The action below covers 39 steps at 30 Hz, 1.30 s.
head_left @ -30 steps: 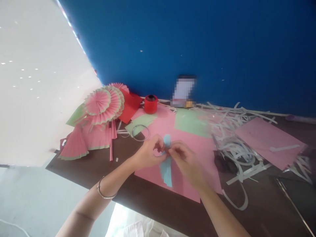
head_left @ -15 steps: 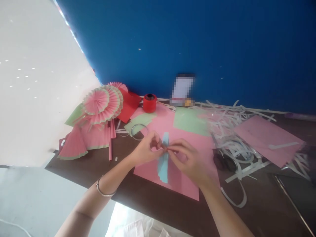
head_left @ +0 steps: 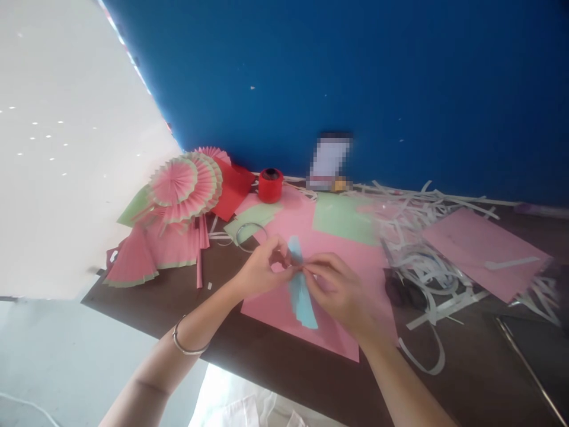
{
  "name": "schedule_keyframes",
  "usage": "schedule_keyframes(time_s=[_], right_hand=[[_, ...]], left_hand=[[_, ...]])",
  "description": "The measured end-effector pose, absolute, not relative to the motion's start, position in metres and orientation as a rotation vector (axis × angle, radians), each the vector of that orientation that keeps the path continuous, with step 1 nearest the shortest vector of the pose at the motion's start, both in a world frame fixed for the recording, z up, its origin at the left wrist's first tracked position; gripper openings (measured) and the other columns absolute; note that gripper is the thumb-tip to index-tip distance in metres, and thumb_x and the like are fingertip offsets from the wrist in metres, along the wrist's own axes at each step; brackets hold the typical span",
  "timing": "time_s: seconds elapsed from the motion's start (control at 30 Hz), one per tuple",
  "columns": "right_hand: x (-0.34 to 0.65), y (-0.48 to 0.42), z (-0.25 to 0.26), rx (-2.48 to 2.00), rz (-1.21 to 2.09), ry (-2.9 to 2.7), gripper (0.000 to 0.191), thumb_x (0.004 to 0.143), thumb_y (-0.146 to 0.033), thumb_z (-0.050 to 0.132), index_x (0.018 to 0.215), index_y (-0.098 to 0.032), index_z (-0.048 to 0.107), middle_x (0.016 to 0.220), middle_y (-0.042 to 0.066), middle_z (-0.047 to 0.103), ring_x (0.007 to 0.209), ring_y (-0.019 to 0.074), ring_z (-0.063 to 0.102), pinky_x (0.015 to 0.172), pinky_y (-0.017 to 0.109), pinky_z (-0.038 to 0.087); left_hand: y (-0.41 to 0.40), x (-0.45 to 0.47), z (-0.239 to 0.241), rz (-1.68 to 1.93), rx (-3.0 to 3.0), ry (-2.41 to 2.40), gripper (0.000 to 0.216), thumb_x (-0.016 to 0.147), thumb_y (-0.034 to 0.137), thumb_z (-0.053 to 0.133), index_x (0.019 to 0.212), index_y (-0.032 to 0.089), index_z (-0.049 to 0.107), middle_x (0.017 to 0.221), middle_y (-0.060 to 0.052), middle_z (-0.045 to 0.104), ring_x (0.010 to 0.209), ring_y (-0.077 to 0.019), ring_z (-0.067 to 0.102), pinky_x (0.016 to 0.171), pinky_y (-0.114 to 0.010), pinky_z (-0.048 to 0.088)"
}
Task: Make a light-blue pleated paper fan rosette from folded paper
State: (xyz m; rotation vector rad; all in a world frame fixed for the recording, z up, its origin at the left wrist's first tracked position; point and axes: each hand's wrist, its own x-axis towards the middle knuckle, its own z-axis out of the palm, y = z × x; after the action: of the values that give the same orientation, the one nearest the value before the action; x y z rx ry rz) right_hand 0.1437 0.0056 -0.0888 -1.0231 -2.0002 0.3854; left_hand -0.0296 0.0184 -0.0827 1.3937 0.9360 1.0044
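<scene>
A light blue pleated paper strip (head_left: 301,292) is pinched at its middle between both my hands, above a pink sheet (head_left: 311,255) on the dark table (head_left: 267,367). My left hand (head_left: 262,270), with a metal bangle on the wrist, grips it from the left. From the right, my right hand (head_left: 340,290) has its fingertips closed on the same spot. The strip's lower half fans out towards me and its upper tip sticks up between my fingers.
Finished pink and green paper fans (head_left: 182,190) lie at the left of the table. A red spool (head_left: 271,185) stands by the blue wall (head_left: 355,89). A wire ring (head_left: 251,235), green sheets (head_left: 342,219), another pink sheet (head_left: 484,252) and several white paper strips (head_left: 422,261) lie around.
The blue strip has turned slightly in my fingers; its lower end now swings to the right. Both hands stay almost in the same place.
</scene>
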Motion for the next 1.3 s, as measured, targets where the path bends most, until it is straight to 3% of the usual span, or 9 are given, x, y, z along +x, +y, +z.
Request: schedule_keyframes(time_s=[0.4, 1.3], right_hand=[[0.1441, 0.0008, -0.0822, -1.024, 0.319, -2.153, 0.014, 0.084, -0.015, 0.047, 0.088, -0.021, 0.059, 0.089, 0.007, 0.059, 0.081, 0.0176, 0.061, 0.074, 0.032, 0.054], [0.146, 0.0026, -0.0862, -1.006, 0.253, -2.199, 0.016, 0.085, -0.014, 0.046, 0.094, -0.019, 0.058, 0.092, 0.009, 0.059, 0.086, 0.0179, 0.06, 0.079, 0.033, 0.054]], left_hand=[[0.0148, -0.0283, -0.0841, 1.061, 1.52, 1.012, 0.029, 0.07, 0.013, 0.062, 0.07, 0.019, 0.033, 0.067, 0.004, 0.044, 0.064, -0.0081, 0.047, 0.061, -0.023, 0.04], [0.0175, -0.0253, -0.0889, 1.109, 1.351, 0.943, 0.03, 0.069, 0.021, 0.066, 0.067, 0.017, 0.037, 0.064, 0.004, 0.045, 0.061, -0.0072, 0.049, 0.06, -0.022, 0.041]])
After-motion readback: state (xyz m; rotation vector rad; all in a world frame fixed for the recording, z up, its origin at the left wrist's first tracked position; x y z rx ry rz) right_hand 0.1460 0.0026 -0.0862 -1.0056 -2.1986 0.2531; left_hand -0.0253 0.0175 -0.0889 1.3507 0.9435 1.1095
